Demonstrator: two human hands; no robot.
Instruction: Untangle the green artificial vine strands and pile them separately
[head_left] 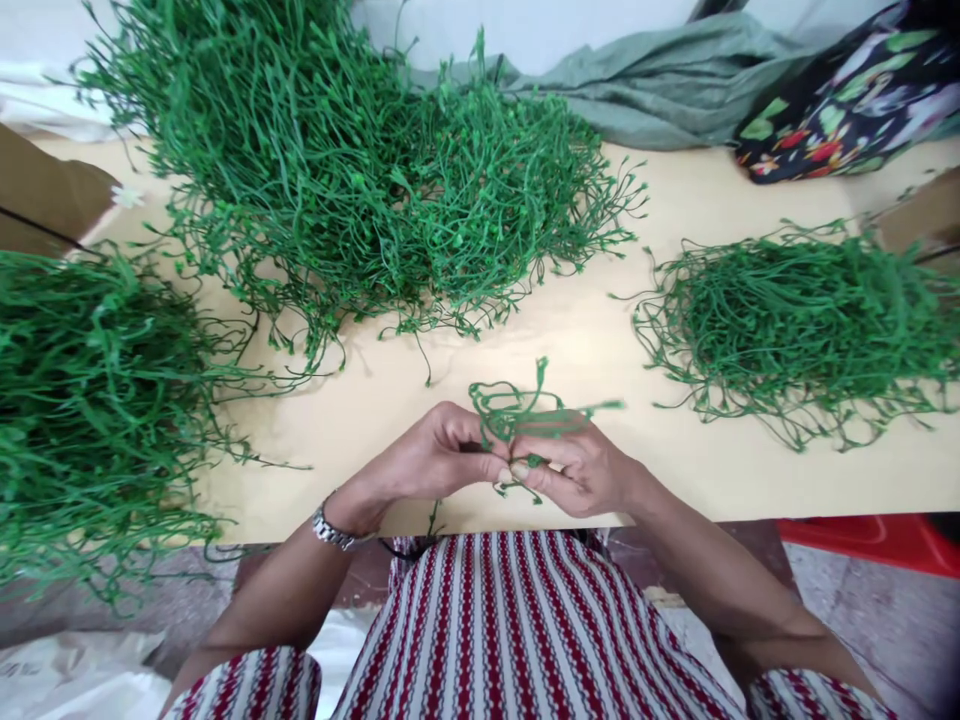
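Close to the table's front edge, my left hand (450,455) and my right hand (581,465) meet, thumb tips nearly touching. Both are closed on a small green plastic stem piece (517,415), whose looped, thin stems stick up and out between the fingers. A few short tips of it hang below the thumbs. The exact spot where the fingers pinch it is partly hidden.
A large heap of green stems (360,170) covers the back left of the table (555,340). Further heaps lie at the left (97,400) and right (810,320). Grey-green cloth (660,85) and floral fabric (832,110) lie behind; a red object (870,540) sits below right.
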